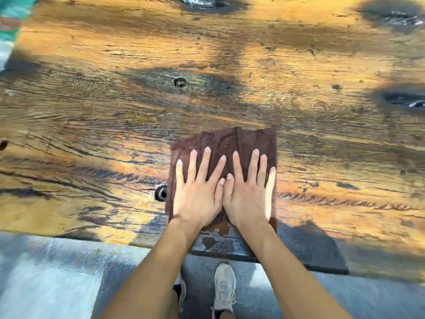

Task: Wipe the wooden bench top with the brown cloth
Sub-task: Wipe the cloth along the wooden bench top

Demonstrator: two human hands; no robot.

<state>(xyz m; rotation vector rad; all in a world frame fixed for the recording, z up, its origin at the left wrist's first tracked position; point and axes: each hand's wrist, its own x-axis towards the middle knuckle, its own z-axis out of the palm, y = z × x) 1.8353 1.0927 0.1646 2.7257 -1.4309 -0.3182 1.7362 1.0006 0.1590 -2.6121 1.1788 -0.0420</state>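
1. The brown cloth (pixel 230 143) lies flat on the wooden worktop (pixel 103 125), close to the edge nearest the person.
2. Both hands lie on top of the cloth, side by side, so the cloth is under them.
3. The left hand (pixel 197 196) is on the left half of the cloth. Its fingers are straight and spread wide, and the palm lies flat. It presses on the cloth but does not grip it.
4. The right hand (pixel 249 199) is on the right half of the cloth. Its fingers are straight too, and its palm lies flat. It grips nothing.
5. The two thumbs (pixel 221 187) touch each other over the middle of the cloth.
6. The cloth sticks out past the fingertips on the far side, and a crease runs down it there. Only a thin strip of cloth shows to the left of the left hand and to the right of the right hand.
7. A dark, wet-looking patch (pixel 218 240) is on the worktop between the wrists, from the cloth to the near edge.
8. A round dark hole (pixel 161 192) sits just beside the left edge of the cloth. A round hole with a bolt (pixel 180 81) is farther away, well apart from the cloth.
9. Below the worktop's edge is a grey floor (pixel 46 272). A pale shoe (pixel 224 286) stands on it between the two arms.
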